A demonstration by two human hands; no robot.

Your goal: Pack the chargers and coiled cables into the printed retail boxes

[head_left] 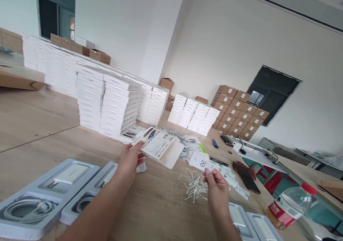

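Note:
My left hand (130,158) grips the near left end of a printed white box sleeve (163,146), which is tilted above the wooden table. Between the thumb and fingers of my right hand (215,183) is a small white card (200,161) with a dark battery-like symbol. A heap of short white ties (196,188) lies on the table between my hands. At the lower left, a pale tray (60,194) holds a white charger (71,173) and a coiled cable (28,210). A second such tray (93,187) is partly hidden by my left forearm.
White box stacks (107,101) rise behind my left hand, with cable bundles (180,137) beyond the sleeve. Brown cartons (235,112) stand at the back. A phone (248,178), black pen (219,161), bottle (291,205) and more trays (261,226) are on the right.

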